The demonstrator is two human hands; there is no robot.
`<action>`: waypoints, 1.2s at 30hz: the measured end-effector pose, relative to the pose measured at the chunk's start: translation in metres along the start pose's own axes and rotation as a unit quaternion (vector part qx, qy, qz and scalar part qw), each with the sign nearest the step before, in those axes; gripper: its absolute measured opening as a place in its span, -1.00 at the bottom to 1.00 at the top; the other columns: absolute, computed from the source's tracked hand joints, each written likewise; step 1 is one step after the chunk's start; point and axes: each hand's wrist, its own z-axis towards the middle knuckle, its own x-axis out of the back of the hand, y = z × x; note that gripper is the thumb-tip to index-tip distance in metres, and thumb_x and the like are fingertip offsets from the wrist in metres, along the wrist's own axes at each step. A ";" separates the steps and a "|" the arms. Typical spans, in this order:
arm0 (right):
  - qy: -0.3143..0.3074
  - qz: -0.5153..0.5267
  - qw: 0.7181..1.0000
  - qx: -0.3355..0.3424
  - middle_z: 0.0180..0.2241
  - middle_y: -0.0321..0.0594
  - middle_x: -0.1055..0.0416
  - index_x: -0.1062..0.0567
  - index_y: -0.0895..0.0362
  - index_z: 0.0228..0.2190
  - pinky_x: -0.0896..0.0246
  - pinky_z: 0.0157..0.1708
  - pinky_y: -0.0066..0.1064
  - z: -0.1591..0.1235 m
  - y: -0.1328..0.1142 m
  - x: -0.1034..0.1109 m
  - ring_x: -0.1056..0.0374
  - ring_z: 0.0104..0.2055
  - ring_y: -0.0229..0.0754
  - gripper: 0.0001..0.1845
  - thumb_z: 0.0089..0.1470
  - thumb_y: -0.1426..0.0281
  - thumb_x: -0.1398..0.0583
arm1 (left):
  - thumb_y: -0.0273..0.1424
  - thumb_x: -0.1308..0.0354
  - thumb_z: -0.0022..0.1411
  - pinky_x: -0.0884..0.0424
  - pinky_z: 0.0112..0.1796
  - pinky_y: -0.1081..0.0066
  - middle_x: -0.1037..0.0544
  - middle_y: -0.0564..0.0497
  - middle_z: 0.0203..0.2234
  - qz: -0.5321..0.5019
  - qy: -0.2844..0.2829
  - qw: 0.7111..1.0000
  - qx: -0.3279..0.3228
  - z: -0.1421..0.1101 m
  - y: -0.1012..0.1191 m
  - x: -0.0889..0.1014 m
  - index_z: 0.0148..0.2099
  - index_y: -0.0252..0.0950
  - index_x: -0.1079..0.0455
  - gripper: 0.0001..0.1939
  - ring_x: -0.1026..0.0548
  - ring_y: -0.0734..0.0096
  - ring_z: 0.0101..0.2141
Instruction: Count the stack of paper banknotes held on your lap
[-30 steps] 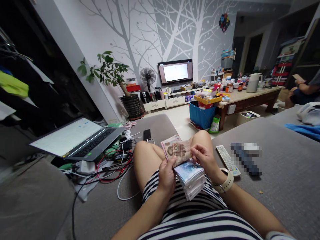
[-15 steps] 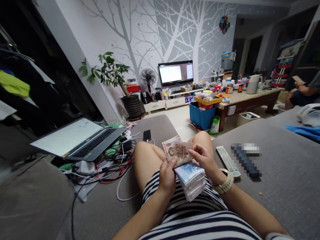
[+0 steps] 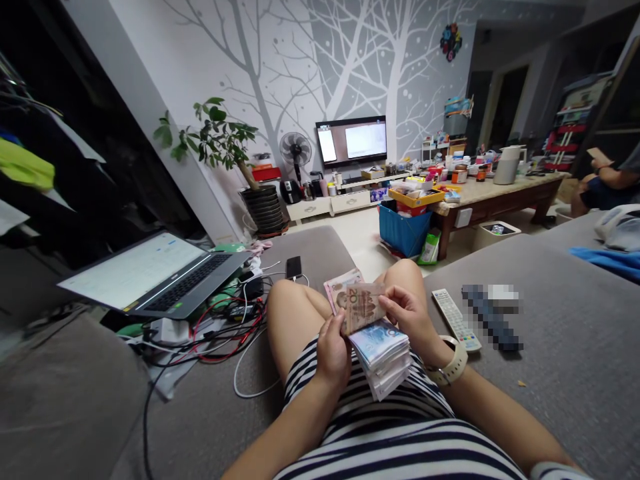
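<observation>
A brown 20 banknote (image 3: 364, 309) is stretched between my two hands above my lap. My left hand (image 3: 334, 350) is closed, its thumb pressed on the lower left of that note. Pinched at the note's right edge are the fingers of my right hand (image 3: 409, 317), which has a pale watch (image 3: 454, 363) on the wrist. Pinkish banknotes (image 3: 336, 285) stick out behind the 20 note at the upper left. Just below the note is a thick wad of banknotes (image 3: 381, 350), a blue one on top; what supports the wad is hidden.
Left on the grey sofa (image 3: 200, 427) are an open laptop (image 3: 185, 290), tangled cables (image 3: 230, 333) and a phone (image 3: 293, 267). A white remote control (image 3: 456, 320) lies to the right. Ahead stands a cluttered table (image 3: 493, 197); a person (image 3: 607, 177) sits at far right.
The 20 banknote has shifted slightly and its building print shows more fully, with its left edge nearer my left thumb. My hands stay in nearly the same place. The television picture differs.
</observation>
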 end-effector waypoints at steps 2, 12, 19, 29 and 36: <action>0.005 -0.006 1.000 -0.003 -0.63 -0.43 -0.08 -0.30 0.11 -0.51 0.17 -0.59 -0.46 -0.001 -0.002 -0.001 0.05 -0.59 -0.35 -0.55 -0.05 0.02 -0.29 | -0.26 -0.27 0.01 -0.43 -0.07 0.23 -0.64 -0.10 -0.33 0.005 0.003 1.000 -0.004 0.000 0.001 -0.001 -0.23 -0.38 -0.54 -0.68 -0.56 0.13 -0.14; -0.010 0.026 1.000 0.008 -0.58 -0.39 -0.16 -0.36 0.13 -0.48 0.10 -0.57 -0.47 -0.003 0.003 0.001 -0.02 -0.56 -0.35 -0.63 0.04 0.10 -0.26 | -0.26 -0.26 0.00 -0.44 -0.10 0.20 -0.64 -0.11 -0.35 0.021 -0.023 1.000 0.001 -0.006 0.007 -0.007 -0.21 -0.39 -0.53 -0.67 -0.57 0.10 -0.17; -0.012 0.006 1.000 -0.008 -0.65 -0.38 -0.25 -0.34 0.11 -0.46 0.04 -0.59 -0.46 0.000 0.002 0.001 -0.12 -0.61 -0.32 -0.57 0.01 0.01 -0.25 | -0.31 -0.31 -0.02 -0.42 -0.07 0.17 -0.63 -0.12 -0.25 0.009 -0.053 0.998 0.020 -0.009 0.008 -0.010 -0.03 -0.35 -0.46 -0.54 -0.57 0.09 -0.16; 0.016 -0.047 0.998 0.024 -0.56 -0.37 -0.20 -0.31 0.12 -0.51 0.00 -0.50 -0.43 0.004 0.006 0.005 -0.10 -0.51 -0.30 -0.55 -0.10 0.05 -0.34 | -0.34 -0.34 -0.06 -0.40 -0.05 0.12 -0.62 -0.14 -0.21 0.023 -0.054 0.998 0.021 -0.011 0.009 -0.011 0.04 -0.34 -0.42 -0.44 -0.56 0.05 -0.15; 0.007 -0.039 0.999 0.028 -0.55 -0.36 -0.22 -0.32 0.12 -0.52 -0.01 -0.49 -0.44 0.004 0.009 0.006 -0.10 -0.50 -0.30 -0.57 -0.04 0.05 -0.30 | -0.36 -0.34 -0.06 -0.40 -0.06 0.14 -0.63 -0.12 -0.25 0.021 -0.050 0.998 0.026 -0.011 0.008 -0.009 0.05 -0.34 -0.42 -0.43 -0.58 0.09 -0.19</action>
